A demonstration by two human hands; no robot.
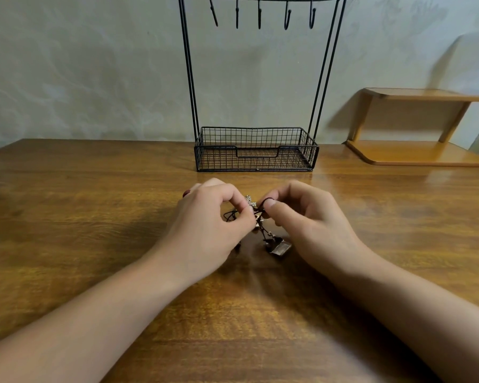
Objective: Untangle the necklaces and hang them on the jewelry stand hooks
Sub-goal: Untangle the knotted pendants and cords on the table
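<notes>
The task looks to be at its beginning: the necklaces [260,225] are a single knot of dark cords and small metal pendants held just above the wooden surface [94,217], in the middle of the scene and near the person, well short of the jewelry stand [256,149] at the far edge. The left hand [213,217] has thumb and forefinger pinched together on a cord beside a pale, sparkly pendant [250,201] at the top of the bundle; the right hand [302,214] has its fingers [273,203] clamped on a dark loop of cord just to the right of that pendant, the other fingers curled loosely behind. Below the two grips the rest of the tangle hangs down, with a flat rectangular metal pendant [281,248] lying on or just over the wood; how many necklaces are knotted together cannot be told. On the stand, all five hooks [260,15] on the top bar hang bare, and the wire basket [313,150] at its base holds nothing visible. So nothing has been hung yet, and separation is, by my reading, barely started: the cords must be teased apart, each freed necklace lifted to the far top of the scene and looped over a hook. A small wooden shelf [415,125] stands at the far right, apart from the work
</notes>
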